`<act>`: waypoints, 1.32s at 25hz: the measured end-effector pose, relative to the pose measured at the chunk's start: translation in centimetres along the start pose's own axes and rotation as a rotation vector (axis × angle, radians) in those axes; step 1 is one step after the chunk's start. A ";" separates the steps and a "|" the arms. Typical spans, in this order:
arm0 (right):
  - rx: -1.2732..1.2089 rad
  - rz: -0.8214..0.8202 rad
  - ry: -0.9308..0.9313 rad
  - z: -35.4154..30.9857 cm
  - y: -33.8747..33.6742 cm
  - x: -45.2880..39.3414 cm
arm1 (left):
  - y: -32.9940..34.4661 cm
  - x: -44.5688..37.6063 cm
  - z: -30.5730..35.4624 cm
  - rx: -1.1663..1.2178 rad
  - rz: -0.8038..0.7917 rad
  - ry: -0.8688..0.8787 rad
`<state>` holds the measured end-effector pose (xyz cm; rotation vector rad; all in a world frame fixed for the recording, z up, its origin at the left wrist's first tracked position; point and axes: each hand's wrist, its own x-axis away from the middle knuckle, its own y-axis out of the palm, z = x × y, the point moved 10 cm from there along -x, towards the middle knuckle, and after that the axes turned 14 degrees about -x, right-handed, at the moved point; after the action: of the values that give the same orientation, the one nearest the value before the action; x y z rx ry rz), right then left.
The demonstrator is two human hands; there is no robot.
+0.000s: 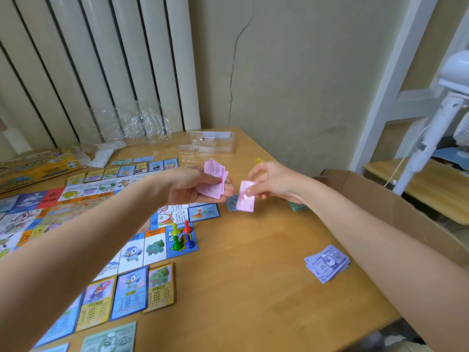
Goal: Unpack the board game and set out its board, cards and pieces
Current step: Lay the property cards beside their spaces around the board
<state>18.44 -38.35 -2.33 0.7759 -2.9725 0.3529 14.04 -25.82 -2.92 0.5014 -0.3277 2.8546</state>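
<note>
Left hand: the left hand [200, 185] is held palm up above the table [253, 262], fingers curled under a fanned sheaf of pink notes [214, 180], thumb pressed on top of them.
Right hand: the right hand [271, 182] pinches one pink note [245, 196] between thumb and fingertips; the note hangs down from the pinch, just right of the sheaf and apart from it.
Board: the board [83, 214] lies flat on the table, below and left of the left hand, its near corner under the left forearm.
Pawns: a cluster of pawns [181, 237], red, yellow, green and blue, stands with a die on the board's corner square, below the left hand.
Cards: a row of cards [132, 288] lies along the board's near edge, well below both hands.
Other money: a purple stack [327, 262] lies on the table below the right forearm; a green note [109, 337] lies at the near edge by the cards; a blue-grey stack [232, 202] shows just beneath the pinched note.
Tray: a clear tray [206, 144] sits beyond both hands, near the wall.
Box: the game box [33, 167] lies far left, beyond the board.
Carton: a cardboard carton [396, 207] stands right of the right arm.
</note>
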 end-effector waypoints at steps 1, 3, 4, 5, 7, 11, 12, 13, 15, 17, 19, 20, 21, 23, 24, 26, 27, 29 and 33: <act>0.059 -0.044 0.061 1.2 0.4 0.0 | -1.0 0.1 -0.4 -0.010 0.027 -0.004; 0.194 -0.159 0.135 3.2 2.0 0.3 | -2.3 0.1 -1.1 -0.034 0.080 -0.014; 0.242 -0.191 0.138 3.7 2.8 0.3 | -2.6 0.0 -1.5 -0.039 0.101 -0.018; 0.281 -0.199 0.129 3.9 3.3 0.1 | -2.8 -0.3 -1.9 -0.033 0.118 -0.019; 0.367 -0.170 0.113 3.8 3.5 -0.6 | -2.6 -0.8 -2.4 -0.021 0.130 -0.014; 0.698 -0.118 0.092 2.8 3.3 -0.7 | -2.9 -1.3 -2.9 -0.070 0.142 -0.025; 0.749 -0.116 0.079 2.5 3.4 -0.7 | -3.0 -1.2 -2.9 -0.088 0.144 -0.026; 0.762 -0.106 0.054 1.8 3.5 -0.6 | -3.0 -1.1 -2.8 -0.102 0.141 -0.024; 0.575 -0.045 -0.015 -0.2 3.5 -0.9 | -3.4 -0.8 -2.6 -0.108 0.154 -0.008; 0.211 -0.012 -0.074 -2.3 4.1 -1.6 | -4.3 -0.5 -2.3 -0.125 0.184 0.004; 0.008 -0.043 -0.143 -4.0 5.7 -2.4 | -5.1 0.1 -1.9 -0.150 0.158 0.032; -0.009 -0.062 -0.174 -4.7 6.8 -2.9 | -5.5 0.4 -1.8 -0.153 0.136 0.044; -0.008 -0.075 -0.192 -5.1 7.8 -3.6 | -6.1 0.9 -1.8 -0.149 0.125 0.048; -0.018 -0.095 -0.189 -5.8 10.0 -5.6 | -8.9 1.5 -2.3 -0.113 0.180 0.050; -0.025 -0.090 -0.188 -6.2 10.8 -6.9 | -11.1 1.7 -2.8 -0.073 0.243 0.047; -0.016 -0.031 -0.211 -7.1 12.1 -10.0 | -16.0 2.0 -3.6 0.041 0.374 0.039; -0.014 0.012 -0.220 -7.4 12.5 -11.9 | -18.5 2.1 -3.9 0.092 0.426 0.036; -0.022 0.099 -0.212 -7.6 13.4 -16.3 | -23.2 2.3 -4.5 0.142 0.499 0.018; -0.009 0.311 -0.111 -5.9 14.1 -24.5 | -29.2 1.5 -5.2 0.232 0.552 0.010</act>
<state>32.91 -13.34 -2.06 0.3399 -3.1984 0.3180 18.51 3.52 -1.90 0.5011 -0.1480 3.4567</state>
